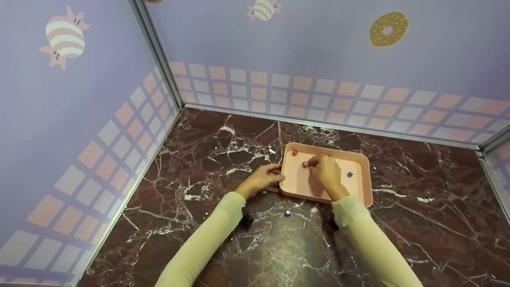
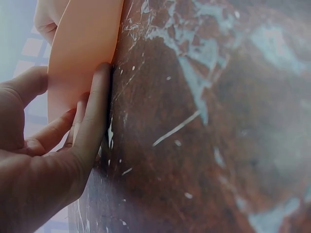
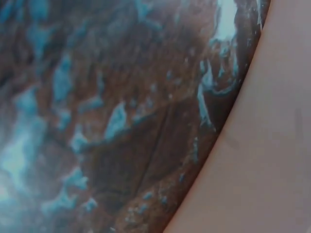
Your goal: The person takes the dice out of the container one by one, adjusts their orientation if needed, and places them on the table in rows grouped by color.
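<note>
A shallow pink tray (image 1: 310, 192) lies on the dark marbled surface. At its left end my left hand (image 1: 261, 178) holds the wall, its thumb at the rim and its fingers along the outside; the left wrist view shows this hand (image 2: 58, 145) closely. Over the tray's inside, my right hand (image 1: 327, 173) points left with bent fingers, pinching at a red die (image 1: 305, 164). Something dark shows between that die and the fingers, too small to tell. Another red die (image 1: 295, 153) sits in the tray's upper left corner, and a blue die (image 1: 350, 174) right of the hand.
Outside the tray, a second blue die (image 1: 287, 213) lies on the marbled surface (image 1: 223, 143) between the forearms. Purple printed panels (image 1: 318, 48) stand behind and at both sides. The right wrist view holds only the marbled surface and the tray wall (image 3: 272, 126).
</note>
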Action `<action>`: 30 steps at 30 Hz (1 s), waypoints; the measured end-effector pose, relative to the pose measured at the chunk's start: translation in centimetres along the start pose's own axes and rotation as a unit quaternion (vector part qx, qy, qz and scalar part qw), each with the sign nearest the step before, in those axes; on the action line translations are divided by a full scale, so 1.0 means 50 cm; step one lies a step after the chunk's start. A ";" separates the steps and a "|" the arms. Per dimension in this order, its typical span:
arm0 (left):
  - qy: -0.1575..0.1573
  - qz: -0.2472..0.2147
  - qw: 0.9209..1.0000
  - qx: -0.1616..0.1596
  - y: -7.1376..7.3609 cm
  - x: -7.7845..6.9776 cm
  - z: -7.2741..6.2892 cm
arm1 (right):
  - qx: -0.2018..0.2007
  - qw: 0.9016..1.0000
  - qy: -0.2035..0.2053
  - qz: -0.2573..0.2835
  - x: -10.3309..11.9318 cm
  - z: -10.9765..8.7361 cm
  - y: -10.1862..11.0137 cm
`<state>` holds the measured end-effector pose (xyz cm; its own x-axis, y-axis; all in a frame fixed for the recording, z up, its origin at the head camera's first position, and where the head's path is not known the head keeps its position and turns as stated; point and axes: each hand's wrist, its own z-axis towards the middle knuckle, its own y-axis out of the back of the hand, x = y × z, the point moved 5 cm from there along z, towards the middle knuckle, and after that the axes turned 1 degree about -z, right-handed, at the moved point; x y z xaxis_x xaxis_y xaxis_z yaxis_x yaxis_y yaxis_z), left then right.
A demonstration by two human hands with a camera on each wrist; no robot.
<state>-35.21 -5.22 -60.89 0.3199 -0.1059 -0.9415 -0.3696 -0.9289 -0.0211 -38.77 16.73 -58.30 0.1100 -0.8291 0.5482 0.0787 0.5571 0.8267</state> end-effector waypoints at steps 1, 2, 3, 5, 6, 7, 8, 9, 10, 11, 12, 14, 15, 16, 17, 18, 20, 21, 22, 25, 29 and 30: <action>0.000 -0.003 1.000 0.001 0.000 0.002 0.000 | 0.000 1.000 -0.001 0.000 0.000 -0.002 0.001; 0.000 -0.005 1.000 0.003 -0.001 0.003 0.000 | 0.000 1.000 -0.003 0.001 -0.001 -0.005 0.003; 0.001 -0.008 1.000 0.005 -0.002 0.004 0.000 | 0.000 1.000 -0.008 0.003 -0.001 -0.008 0.005; 0.001 -0.009 1.000 0.010 -0.003 0.006 0.000 | 0.001 1.000 -0.013 0.005 0.001 -0.015 0.010; 0.000 -0.009 1.000 0.012 -0.004 0.006 0.001 | 0.000 1.000 -0.013 0.006 0.003 -0.018 0.014; -0.002 -0.009 1.000 0.013 -0.004 0.006 0.001 | -0.001 1.000 -0.012 0.010 0.006 -0.022 0.018; -0.003 -0.008 1.000 0.013 -0.004 0.005 0.002 | -0.002 1.000 -0.009 0.013 0.010 -0.025 0.023; -0.004 -0.008 1.000 0.013 -0.004 0.004 0.002 | -0.003 1.000 -0.003 0.015 0.015 -0.028 0.029; -0.005 -0.007 1.000 0.013 -0.004 0.003 0.002 | -0.005 1.000 0.005 0.017 0.020 -0.032 0.034; -0.007 -0.005 1.000 0.014 -0.003 0.003 0.002 | -0.007 1.000 0.012 0.020 0.026 -0.036 0.041; -0.008 -0.003 1.000 0.014 -0.003 0.002 0.003 | -0.009 0.999 0.020 0.024 0.031 -0.040 0.047; -0.011 0.004 1.000 0.013 -0.001 0.000 0.002 | -0.011 0.999 0.041 0.029 0.042 -0.052 0.058; -0.012 0.008 1.000 0.014 -0.001 0.000 0.002 | -0.011 0.998 0.053 0.031 0.047 -0.059 0.063; -0.012 0.011 1.000 0.014 -0.001 0.000 0.002 | -0.011 0.997 0.064 0.032 0.051 -0.067 0.068; -0.013 0.017 1.000 0.013 0.000 0.000 0.002 | -0.010 0.996 0.076 0.034 0.055 -0.076 0.072; -0.014 0.020 1.000 0.013 0.000 0.001 0.002 | -0.010 0.995 0.088 0.037 0.059 -0.085 0.076; -0.017 0.022 1.000 0.013 0.001 0.002 0.001 | -0.014 0.993 0.112 0.038 0.066 -0.104 0.084; -0.018 0.021 1.000 0.015 0.001 0.003 0.001 | -0.014 0.992 0.122 0.040 0.069 -0.115 0.087; -0.018 0.021 1.000 0.015 0.001 0.004 0.000 | -0.015 0.991 0.130 0.041 0.071 -0.124 0.090; -0.019 0.015 1.000 0.016 0.002 0.005 -0.002 | -0.011 0.988 0.149 0.047 0.078 -0.151 0.097; -0.021 0.014 1.000 0.016 -0.001 0.002 -0.001 | -0.004 0.985 0.169 0.046 0.082 -0.177 0.104; -0.022 0.014 1.000 0.016 -0.002 0.001 0.001 | -0.003 0.984 0.176 0.042 0.082 -0.182 0.105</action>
<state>-35.18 -5.12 -60.97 0.2710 -0.1160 -0.9556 -0.4067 -0.9135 -0.0045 -28.88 16.71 -52.86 0.4518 -0.7128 0.5364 0.0596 0.6241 0.7791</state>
